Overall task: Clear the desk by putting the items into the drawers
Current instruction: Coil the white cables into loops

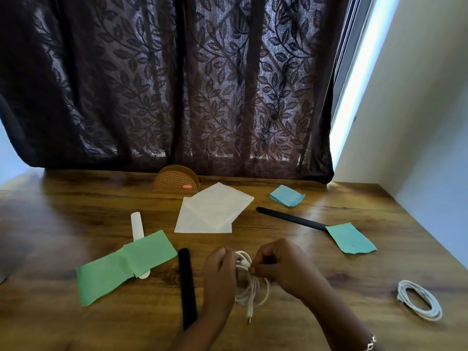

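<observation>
Both hands on the white cable (pixel 250 287), front-centre of the desk (pixel 367 274). My left hand (pixel 219 271) is curled round one side of the loops, holding the bundle together. The right hand (pixel 281 264) pinches a strand at the top, prob. to wrap or tuck it so the coil won't spring open in a drawer. Plug end dangles below the loops.

The second cable (pixel 419 304) lies coiled well off to the right, tidy & easy to grab. Rest is scattered:
- black strip (pixel 187 287) just left of my left hand
- green paper (pixel 121 269) lying over a white strip (pixel 137 225)
- white sheets (pixel 212 211) mid-desk

No drawers in view, so I can't tell where they are. W/ this much on top, I'd judge it's early on.
</observation>
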Available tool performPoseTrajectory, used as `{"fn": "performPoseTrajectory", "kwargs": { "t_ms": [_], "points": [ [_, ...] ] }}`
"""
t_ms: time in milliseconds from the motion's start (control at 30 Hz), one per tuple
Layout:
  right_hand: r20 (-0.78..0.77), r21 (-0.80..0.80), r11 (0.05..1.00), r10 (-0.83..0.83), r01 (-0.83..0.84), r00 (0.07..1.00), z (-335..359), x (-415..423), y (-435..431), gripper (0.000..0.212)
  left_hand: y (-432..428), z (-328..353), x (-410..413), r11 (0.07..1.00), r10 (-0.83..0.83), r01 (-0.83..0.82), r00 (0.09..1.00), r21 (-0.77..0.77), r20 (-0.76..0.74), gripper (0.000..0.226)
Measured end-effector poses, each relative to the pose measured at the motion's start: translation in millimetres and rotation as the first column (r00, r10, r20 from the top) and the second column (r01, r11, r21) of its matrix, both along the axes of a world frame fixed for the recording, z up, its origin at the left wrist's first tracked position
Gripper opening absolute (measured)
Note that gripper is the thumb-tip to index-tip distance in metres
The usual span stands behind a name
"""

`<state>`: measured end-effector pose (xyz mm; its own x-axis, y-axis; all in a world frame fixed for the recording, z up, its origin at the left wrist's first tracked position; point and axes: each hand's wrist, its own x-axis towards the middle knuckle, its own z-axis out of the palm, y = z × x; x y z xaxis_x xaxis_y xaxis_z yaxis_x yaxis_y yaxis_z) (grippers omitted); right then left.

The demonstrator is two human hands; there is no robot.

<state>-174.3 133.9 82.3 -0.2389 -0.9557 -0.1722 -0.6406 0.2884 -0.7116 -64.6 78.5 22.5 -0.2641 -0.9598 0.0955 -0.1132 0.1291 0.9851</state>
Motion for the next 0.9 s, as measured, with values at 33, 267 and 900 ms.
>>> {"fn": "performPoseTrajectory", "kwargs": {
  "t_ms": [33,267,900],
  "points": [
    [-0.002,0.003,1.000,-0.005,0.005,1.000,-2,-1,0,0.015,-1,-1,-2,1.000,0.012,-0.012,0.999,-0.005,-0.031,0.038],
    [0.308,-0.046,0.991,-0.108,0.129,0.945,-10,-2,0,0.012,4,5,0,0.992,0.028,-0.027,1.000,-0.127,0.006,0.035],
    [0.665,-0.373,0.785,-0.145,0.494,0.732,-54,17,-10,0.057,22,11,-4,0.969,-0.232,0.245,0.951,0.040,-0.203,0.011]
  ]
}}
